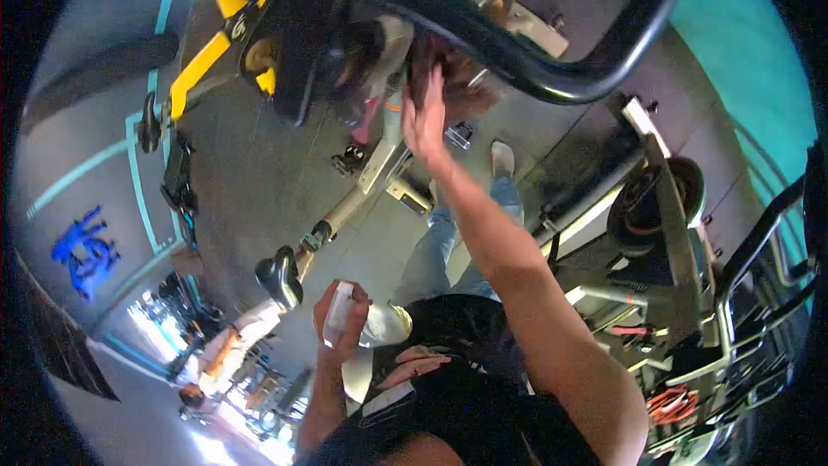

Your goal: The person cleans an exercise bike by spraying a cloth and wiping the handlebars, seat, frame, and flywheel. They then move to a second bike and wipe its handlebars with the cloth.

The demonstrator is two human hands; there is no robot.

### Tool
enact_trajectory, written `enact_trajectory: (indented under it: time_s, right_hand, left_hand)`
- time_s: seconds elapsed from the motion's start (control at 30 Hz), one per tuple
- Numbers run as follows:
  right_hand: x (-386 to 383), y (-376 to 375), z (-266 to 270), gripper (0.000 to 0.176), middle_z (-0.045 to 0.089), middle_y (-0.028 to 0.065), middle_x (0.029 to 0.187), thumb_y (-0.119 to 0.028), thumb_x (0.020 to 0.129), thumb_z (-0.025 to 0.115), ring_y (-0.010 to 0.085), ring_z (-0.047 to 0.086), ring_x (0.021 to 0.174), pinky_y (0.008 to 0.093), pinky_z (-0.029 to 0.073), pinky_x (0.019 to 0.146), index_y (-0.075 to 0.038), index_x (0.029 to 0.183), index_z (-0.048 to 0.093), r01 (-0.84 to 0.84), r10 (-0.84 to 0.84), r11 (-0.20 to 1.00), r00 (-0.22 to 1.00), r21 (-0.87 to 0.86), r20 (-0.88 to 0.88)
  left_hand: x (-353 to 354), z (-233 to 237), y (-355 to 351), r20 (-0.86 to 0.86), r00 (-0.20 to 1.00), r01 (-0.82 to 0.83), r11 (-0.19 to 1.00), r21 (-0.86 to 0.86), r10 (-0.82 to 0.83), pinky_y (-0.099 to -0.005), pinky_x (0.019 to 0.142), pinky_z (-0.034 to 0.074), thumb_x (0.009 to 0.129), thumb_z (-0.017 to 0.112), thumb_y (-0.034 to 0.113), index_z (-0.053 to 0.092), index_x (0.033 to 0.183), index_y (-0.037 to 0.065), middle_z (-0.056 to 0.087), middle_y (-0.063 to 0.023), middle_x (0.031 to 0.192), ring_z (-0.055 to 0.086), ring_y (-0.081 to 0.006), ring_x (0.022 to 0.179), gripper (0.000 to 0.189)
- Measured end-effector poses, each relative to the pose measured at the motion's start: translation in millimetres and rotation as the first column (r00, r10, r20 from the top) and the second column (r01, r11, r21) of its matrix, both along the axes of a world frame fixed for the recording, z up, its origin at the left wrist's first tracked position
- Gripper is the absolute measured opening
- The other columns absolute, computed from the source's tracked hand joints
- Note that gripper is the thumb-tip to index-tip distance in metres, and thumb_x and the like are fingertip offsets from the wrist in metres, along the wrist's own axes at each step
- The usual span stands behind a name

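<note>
My left hand [329,321] is closed around the white head of a spray bottle [388,326], whose pale body points to the right in front of my waist. My right hand [427,116] reaches far forward, its fingers stretched out and pressed against a reddish-brown cloth [473,91], blurred by motion. That hand is at the front post of an exercise bike, just below the black handlebar [595,86]. The bike's pale frame [349,207] runs down to a black saddle [280,278] left of my legs.
A yellow-framed bike [197,69] stands at the upper left. Another bike with a dark flywheel [647,207] is close on my right. Turquoise lines [142,181] mark the dark floor. A person in white [228,349] is farther off at the lower left.
</note>
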State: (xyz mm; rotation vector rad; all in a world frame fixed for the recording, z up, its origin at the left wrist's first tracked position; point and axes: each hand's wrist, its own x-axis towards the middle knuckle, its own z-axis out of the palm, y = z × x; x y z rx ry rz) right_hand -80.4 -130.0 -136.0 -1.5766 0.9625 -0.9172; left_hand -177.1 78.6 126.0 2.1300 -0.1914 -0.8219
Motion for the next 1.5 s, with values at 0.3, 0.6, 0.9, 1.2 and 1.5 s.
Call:
enact_trajectory:
  time_s: [0.3,0.6,0.9,1.2,1.5]
  right_hand:
    - [-142.5,21.0,101.5,0.029,0.065,0.0088,0.103,-0.010,0.089,0.064,0.0145,0.060,0.094,0.0303,0.048,0.085,0.002,0.116,0.059,-0.649,0.586,0.508,0.742,0.567,0.325]
    - [-124.9,-46.8,287.0,0.028,0.064,0.0069,0.092,-0.005,0.080,0.069,0.0127,0.059,0.085,0.0310,0.048,0.078,0.002,0.105,0.059,-0.963,0.997,0.047,0.064,0.265,0.053]
    - [-101.8,-19.5,446.9,0.025,0.059,0.0092,0.078,-0.011,0.068,0.082,0.0266,0.056,0.072,0.0370,0.044,0.063,0.000,0.073,0.060,-0.923,0.846,0.049,0.242,-0.382,-0.475]
    - [-86.4,4.1,473.4,0.035,0.061,0.0108,0.073,-0.023,0.070,0.082,0.0251,0.058,0.077,0.0382,0.046,0.068,0.004,0.069,0.060,-0.954,0.749,-0.137,0.076,-0.265,-0.659]
    - [-87.0,141.5,378.0,0.063,0.062,0.0120,0.120,-0.057,0.087,0.059,0.0229,0.059,0.108,0.0405,0.040,0.101,-0.005,0.123,0.058,-0.607,0.845,0.514,0.478,0.606,-0.238]
  left_hand:
    - [15.4,-5.6,8.9,0.093,0.975,0.203,0.979,-0.022,-0.200,-0.0353,0.073,0.048,0.084,0.064,0.013,0.059,0.088,0.001,0.058,-0.0126,0.084,0.060,-0.0233,0.082,0.014]
    - [63.4,29.1,-7.0,0.537,0.730,0.623,0.735,-0.268,-0.423,-0.0460,0.102,0.038,0.084,0.068,0.018,0.063,0.087,0.002,0.050,-0.0218,0.134,0.041,-0.0374,0.130,0.017]
    - [93.7,118.6,-5.5,0.685,0.507,0.859,0.367,-0.356,-0.523,-0.0460,0.092,0.044,0.086,0.066,0.029,0.061,0.087,0.004,0.061,-0.0138,0.095,0.060,-0.0365,0.097,0.025]
    - [117.0,156.3,85.8,0.877,0.357,0.803,0.585,-0.113,-0.321,-0.0402,0.066,0.047,0.084,0.068,0.023,0.063,0.087,0.003,0.058,-0.0113,0.084,0.061,-0.0280,0.074,0.021]
    - [69.9,143.2,154.7,0.835,0.520,0.320,0.947,0.003,-0.178,-0.0455,0.065,0.051,0.084,0.065,0.032,0.064,0.088,0.004,0.059,-0.0149,0.083,0.062,-0.0358,0.074,0.029]
